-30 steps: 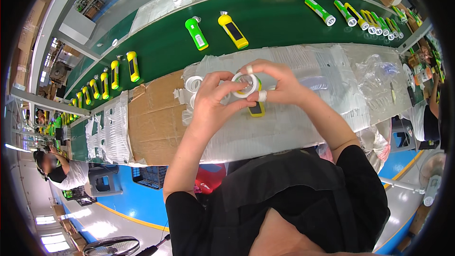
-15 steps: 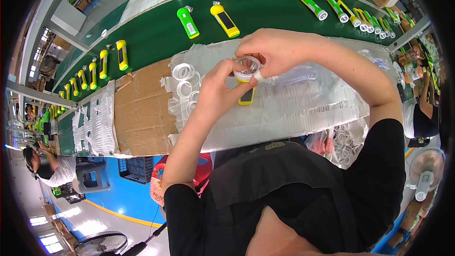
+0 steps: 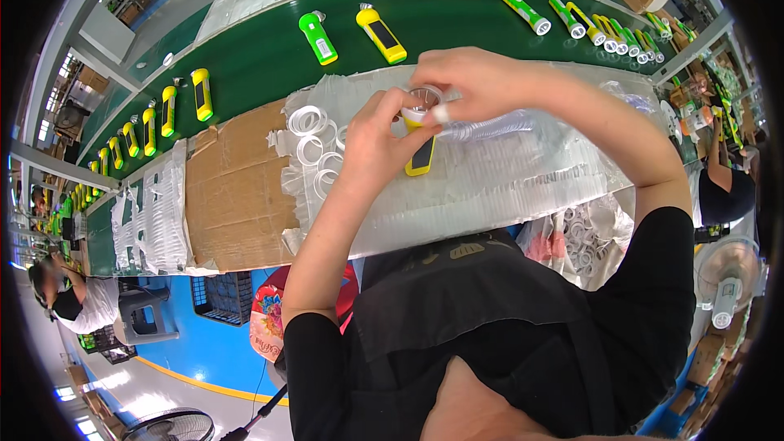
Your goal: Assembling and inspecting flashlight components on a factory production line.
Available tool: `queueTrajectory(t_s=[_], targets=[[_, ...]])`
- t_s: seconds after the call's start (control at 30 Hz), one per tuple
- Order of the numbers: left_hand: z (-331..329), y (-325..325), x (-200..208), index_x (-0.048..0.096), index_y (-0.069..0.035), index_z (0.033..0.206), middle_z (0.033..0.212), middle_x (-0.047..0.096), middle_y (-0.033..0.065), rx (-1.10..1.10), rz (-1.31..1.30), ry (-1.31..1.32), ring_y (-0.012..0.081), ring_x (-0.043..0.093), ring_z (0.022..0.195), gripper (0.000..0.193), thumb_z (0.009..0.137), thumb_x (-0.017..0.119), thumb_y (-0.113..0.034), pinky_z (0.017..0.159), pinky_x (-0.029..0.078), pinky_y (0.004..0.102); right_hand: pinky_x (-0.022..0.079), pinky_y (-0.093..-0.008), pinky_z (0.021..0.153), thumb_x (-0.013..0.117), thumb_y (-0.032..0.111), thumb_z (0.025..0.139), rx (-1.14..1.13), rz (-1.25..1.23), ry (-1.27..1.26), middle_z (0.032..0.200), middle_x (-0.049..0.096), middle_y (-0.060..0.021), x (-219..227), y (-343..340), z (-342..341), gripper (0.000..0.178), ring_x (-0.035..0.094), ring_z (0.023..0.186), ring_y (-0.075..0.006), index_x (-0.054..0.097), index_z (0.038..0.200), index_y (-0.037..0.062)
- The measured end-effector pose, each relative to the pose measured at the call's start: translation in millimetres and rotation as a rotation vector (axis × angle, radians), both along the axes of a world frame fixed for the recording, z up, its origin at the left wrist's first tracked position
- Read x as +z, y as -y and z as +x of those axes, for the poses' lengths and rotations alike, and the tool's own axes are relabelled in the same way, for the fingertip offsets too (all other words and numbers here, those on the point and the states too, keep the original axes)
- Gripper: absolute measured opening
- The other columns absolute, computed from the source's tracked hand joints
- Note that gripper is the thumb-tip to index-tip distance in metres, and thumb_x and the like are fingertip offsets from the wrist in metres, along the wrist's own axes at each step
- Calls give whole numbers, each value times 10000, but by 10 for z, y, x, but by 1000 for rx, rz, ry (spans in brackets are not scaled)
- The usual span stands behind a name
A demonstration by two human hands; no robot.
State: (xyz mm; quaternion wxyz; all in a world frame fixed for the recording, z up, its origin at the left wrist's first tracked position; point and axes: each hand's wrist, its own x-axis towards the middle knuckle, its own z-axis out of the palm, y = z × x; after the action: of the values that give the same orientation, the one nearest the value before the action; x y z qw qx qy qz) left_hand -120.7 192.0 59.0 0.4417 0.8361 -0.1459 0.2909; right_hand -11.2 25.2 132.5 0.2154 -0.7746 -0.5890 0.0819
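A yellow flashlight [image 3: 420,160] with a dark panel stands in front of me, its wide head pointing up and away. My left hand [image 3: 380,132] is closed around the left side of that head, thumb along the near side. From the right, my right hand [image 3: 457,88] grips the rim, its fingers bent over a white ring [image 3: 414,114] and the clear front. A white wrap covers one right fingertip. Several loose white rings [image 3: 310,149] lie to the left of my left hand. Behind my right wrist rests a row of clear round lenses [image 3: 498,127].
A green conveyor belt [image 3: 457,20] runs across the far side, carrying yellow and green flashlights [image 3: 381,34]. Flattened cardboard [image 3: 237,188] covers the bench at left. A bag of white rings [image 3: 581,241] hangs at the near right. Other people sit at both sides.
Both hands stay at the flashlight's head, with the right fingers slightly shifted on the rim. The whole view has moved a little, and the flashlight tilts slightly differently.
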Motion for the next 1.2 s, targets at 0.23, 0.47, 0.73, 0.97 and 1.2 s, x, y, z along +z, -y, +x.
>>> queueTrajectory(t_s=[0.23, 0.47, 0.73, 0.97, 1.2], targets=[[43, -9, 2, 594, -77, 941, 917, 681, 49, 3, -14, -45, 179, 631, 821, 366, 688, 855, -121, 729, 515, 310, 489, -379, 658, 760, 312, 771, 82, 162, 67, 895, 583, -98, 95, 9, 23, 371, 602, 780, -266, 590, 940, 30], [-1, -107, -31, 427, -105, 1361, 1266, 607, 137, -284, -183, -75, 269, 606, 1154, 818, 667, 861, -91, 977, 484, 387, 458, -343, 599, 770, 302, 757, -68, 83, 48, 839, 549, -81, 135, 135, -211, 397, 566, 703, -231, 559, 966, 40], [-217, 58, 355, 356, -86, 1414, 1050, 642, 117, -887, -264, -1165, 243, 649, 940, 786, 768, 763, -276, 823, 510, 374, 440, -368, 508, 590, 343, 869, 187, 392, 346, 749, 515, -69, 180, 462, -466, 297, 577, 593, -284, 564, 1036, 99], [1390, -68, -395, 440, -109, 1336, 941, 662, 217, -94, 317, -290, 394, 663, 812, 665, 805, 720, -397, 689, 527, 453, 505, -406, 593, 498, 270, 936, -544, 561, 355, 798, 665, -81, -846, 192, 895, 162, 649, 693, -314, 583, 968, 136], [2117, -251, -508, 399, -268, 1440, 925, 639, 197, 206, 644, -602, 361, 657, 841, 725, 842, 581, -635, 722, 527, 417, 530, -459, 684, 542, 452, 937, -1252, 432, 394, 922, 677, -176, -1211, 891, 2361, 448, 668, 802, -377, 544, 1121, 44]])
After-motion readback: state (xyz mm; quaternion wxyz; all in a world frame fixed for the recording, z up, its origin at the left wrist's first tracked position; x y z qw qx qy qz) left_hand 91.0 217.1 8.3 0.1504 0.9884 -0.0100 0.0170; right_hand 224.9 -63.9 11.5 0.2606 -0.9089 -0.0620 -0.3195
